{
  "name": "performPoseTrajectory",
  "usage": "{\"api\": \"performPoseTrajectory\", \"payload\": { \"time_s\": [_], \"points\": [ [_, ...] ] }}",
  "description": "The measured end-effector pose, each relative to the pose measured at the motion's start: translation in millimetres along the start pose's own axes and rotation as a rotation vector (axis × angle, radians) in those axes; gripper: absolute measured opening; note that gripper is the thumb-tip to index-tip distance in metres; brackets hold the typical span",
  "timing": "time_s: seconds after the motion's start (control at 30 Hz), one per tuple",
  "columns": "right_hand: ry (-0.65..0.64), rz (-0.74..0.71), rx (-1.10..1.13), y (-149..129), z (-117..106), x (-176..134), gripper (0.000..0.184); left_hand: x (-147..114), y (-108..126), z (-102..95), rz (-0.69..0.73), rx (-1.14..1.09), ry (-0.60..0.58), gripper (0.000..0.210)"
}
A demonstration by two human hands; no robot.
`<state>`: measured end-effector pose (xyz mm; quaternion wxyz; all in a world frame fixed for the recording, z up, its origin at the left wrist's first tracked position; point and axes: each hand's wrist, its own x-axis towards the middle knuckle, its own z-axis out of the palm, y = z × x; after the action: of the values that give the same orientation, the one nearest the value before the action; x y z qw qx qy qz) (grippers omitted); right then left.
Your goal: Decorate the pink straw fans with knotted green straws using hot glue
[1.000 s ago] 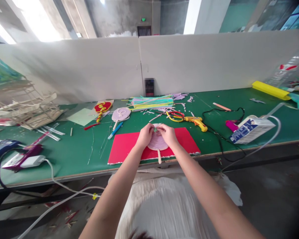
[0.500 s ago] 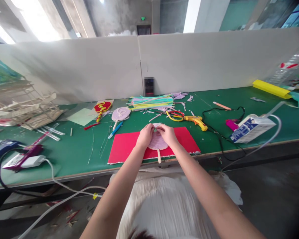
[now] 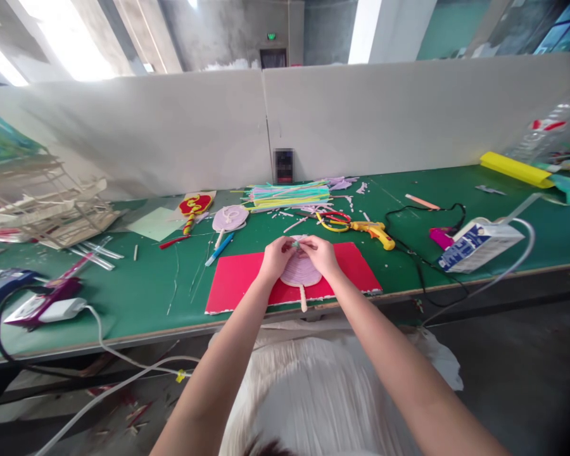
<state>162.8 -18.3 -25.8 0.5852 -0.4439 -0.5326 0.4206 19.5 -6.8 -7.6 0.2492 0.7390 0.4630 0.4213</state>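
A round lilac fan-shaped piece (image 3: pixel 301 271) with a pale edge and a short cream handle lies on a red board (image 3: pixel 237 278), its handle toward me. Over its upper part, my left hand (image 3: pixel 278 256) and my right hand (image 3: pixel 321 254) meet with fingertips close together. Both are closed in a pinch around a small teal piece (image 3: pixel 296 245), whose exact shape is too small to make out. The fingers hide part of the fan's top. Beyond the board, to the left, lie a similar lilac fan (image 3: pixel 230 218) and a blue pen (image 3: pixel 220 249).
Behind the board are coloured strips (image 3: pixel 289 195), scissors (image 3: pixel 333 221) and a yellow glue gun (image 3: pixel 373 232) with a black cord. A white-and-blue box (image 3: pixel 479 245) stands right. Left are a red-and-yellow fan (image 3: pixel 194 206), wooden-stick model (image 3: pixel 66 209) and power strip (image 3: pixel 42 304).
The fingertips have shifted slightly over the top of the lilac fan, and the teal piece between them shows more clearly. The fan and board stay in place.
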Motion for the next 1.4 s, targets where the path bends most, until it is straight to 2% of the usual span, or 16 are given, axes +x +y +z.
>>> {"api": "performPoseTrajectory", "payload": {
  "time_s": [0.17, 0.37, 0.57, 0.7, 1.07, 1.27, 1.4],
  "points": [
    [-0.013, -0.013, 0.073, -10, 0, -2, 0.027, 1, 0, -2.4, -0.024, -0.124, 0.049, 0.016],
    [-0.003, -0.083, 0.031, -19, 1, -5, 0.027, 2, 3, -5.0, -0.096, -0.295, 0.079, 0.016],
    [0.029, -0.109, 0.029, -19, 0, -4, 0.026, 2, 5, -4.6, -0.069, -0.353, 0.081, 0.013],
    [0.038, -0.118, -0.005, -20, 0, -3, 0.023, 1, 5, -4.5, -0.026, -0.327, 0.09, 0.013],
    [0.014, 0.026, 0.172, -18, 1, -2, 0.028, 0, 7, -5.3, 0.011, -0.254, 0.107, 0.013],
    [-0.003, 0.007, 0.085, -13, -1, -1, 0.03, 0, 3, -5.8, 0.021, -0.18, 0.107, 0.014],
    [-0.031, -0.031, 0.036, -9, -2, -1, 0.03, 1, 1, -5.9, -0.034, -0.181, 0.093, 0.014]
  ]
}}
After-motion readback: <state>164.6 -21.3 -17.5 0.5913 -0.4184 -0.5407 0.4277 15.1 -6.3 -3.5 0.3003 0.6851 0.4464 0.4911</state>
